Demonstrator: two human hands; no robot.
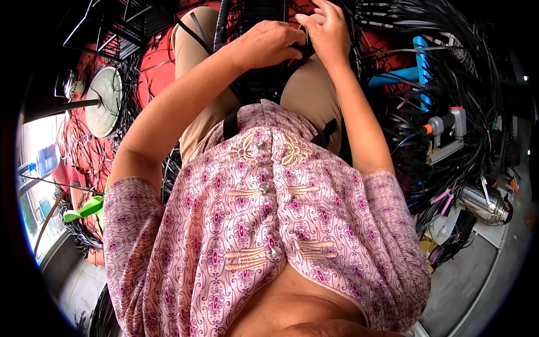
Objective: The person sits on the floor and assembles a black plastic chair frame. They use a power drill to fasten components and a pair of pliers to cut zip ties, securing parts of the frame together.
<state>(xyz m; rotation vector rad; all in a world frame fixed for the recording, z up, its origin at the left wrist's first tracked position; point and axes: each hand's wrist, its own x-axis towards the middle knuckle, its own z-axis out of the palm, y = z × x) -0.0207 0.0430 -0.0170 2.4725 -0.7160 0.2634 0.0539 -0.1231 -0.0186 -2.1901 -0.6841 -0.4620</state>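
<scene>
I look straight down my own chest, over a pink patterned blouse and tan trousers. My left hand (265,44) curls over the near edge of a black wire-mesh frame (255,78) resting between my knees. My right hand (325,28) sits just beside it at the top of the view, fingers pinched on a small black piece where the two hands meet. What that piece is I cannot make out. Black straps run down from the frame across my lap.
Heaps of black strips and wires (449,73) lie all around on a red mat. A nail gun (446,129) and a steel flask (485,203) sit at right, a blue stool (418,67) behind them. A fan base (104,101) stands at left.
</scene>
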